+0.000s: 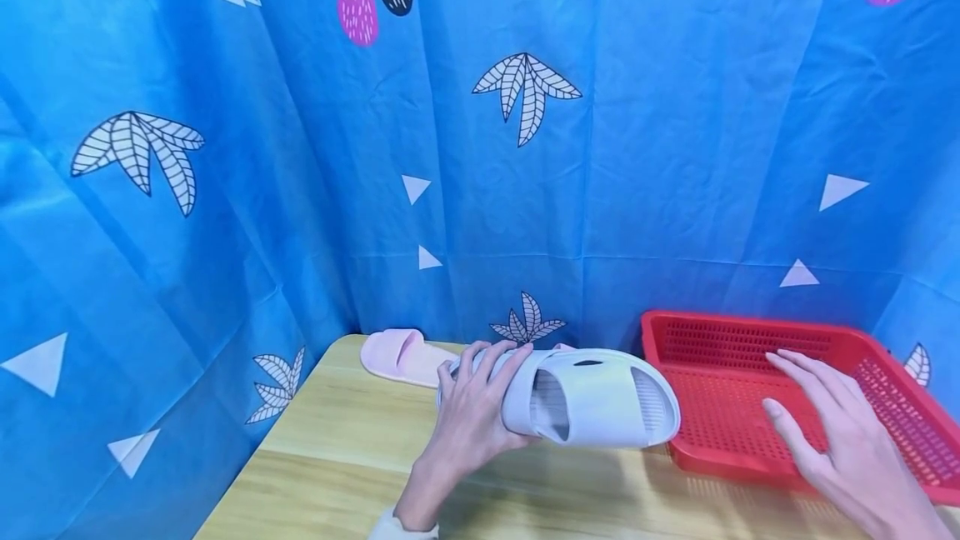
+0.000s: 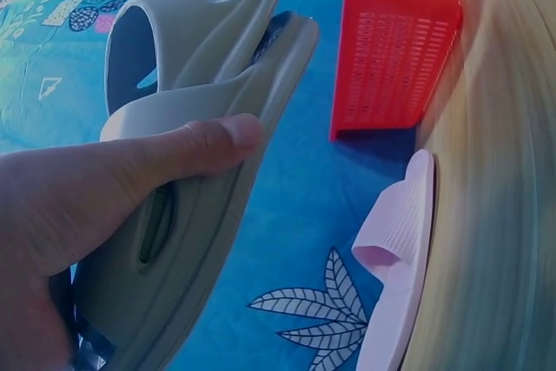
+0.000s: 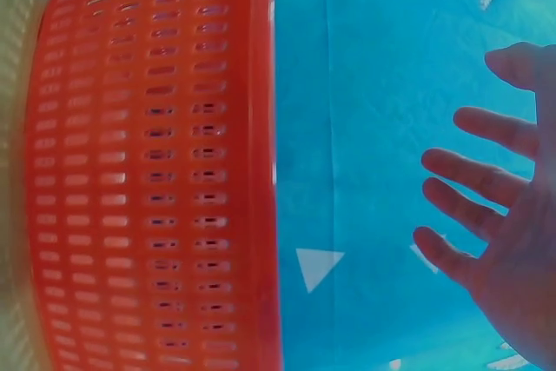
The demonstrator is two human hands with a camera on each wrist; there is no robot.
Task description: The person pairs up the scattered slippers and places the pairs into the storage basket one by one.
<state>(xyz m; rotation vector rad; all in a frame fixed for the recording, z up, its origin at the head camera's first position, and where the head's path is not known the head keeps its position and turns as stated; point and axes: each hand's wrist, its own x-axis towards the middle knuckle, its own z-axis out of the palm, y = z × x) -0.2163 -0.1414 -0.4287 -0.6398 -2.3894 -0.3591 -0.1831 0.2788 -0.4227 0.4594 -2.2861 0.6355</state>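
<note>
My left hand (image 1: 476,407) grips a pair of light grey slippers (image 1: 603,407) nested together above the table, toes pointing right in the head view. In the left wrist view, the thumb lies across the strap of one slipper (image 2: 200,241), and the other slipper (image 2: 191,23) sits against it. Over the red basket (image 1: 720,465) hangs my right hand (image 1: 847,432), its fingers spread and holding nothing. A pink slipper (image 1: 390,354) lies on the table at the back left, partly covered by the left hand and the grey pair.
The wooden table (image 1: 322,448) carries the red perforated basket on its right side. Behind and around it hangs a blue patterned curtain (image 1: 637,148). A small bit of pink shows behind the grey slippers.
</note>
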